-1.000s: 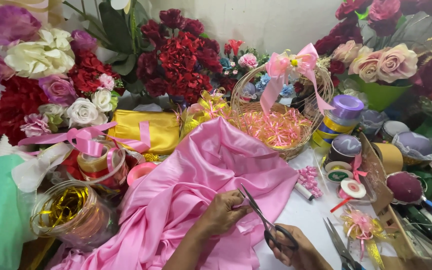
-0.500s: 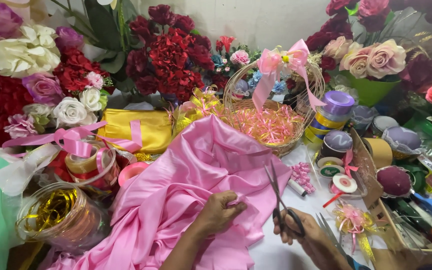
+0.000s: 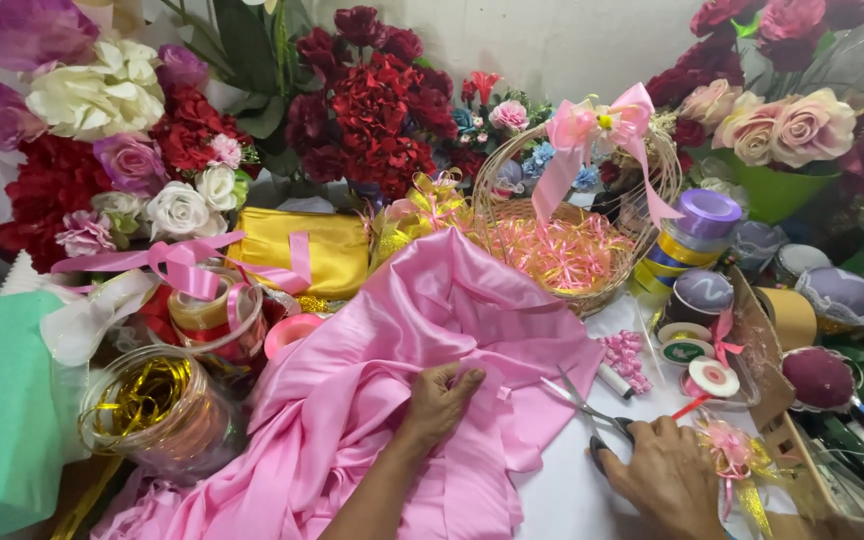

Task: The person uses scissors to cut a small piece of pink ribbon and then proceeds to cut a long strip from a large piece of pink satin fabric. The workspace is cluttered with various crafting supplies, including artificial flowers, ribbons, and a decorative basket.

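1. Head view, lower middle: the left hand was laid on the pink satin cloth, fingers curled together and pressed into a fold near the cloth's right edge. The cloth was spread in a rumpled heap from the frame's centre down to the lower left, over the white surface.
2. Head view, lower right: the scissors were held by the handles in the right hand, which was closed around them. The blades were parted, pointed up-left, and kept just beside the cloth's edge, apart from it.
3. No cut line or severed strip could be made out in the cloth; the cutting was judged not begun or barely begun, with most of the fabric left whole.
4. Head view, upper half: a wicker basket of ribbon curls, stacked ribbon spools and artificial flowers were ranged behind the cloth.
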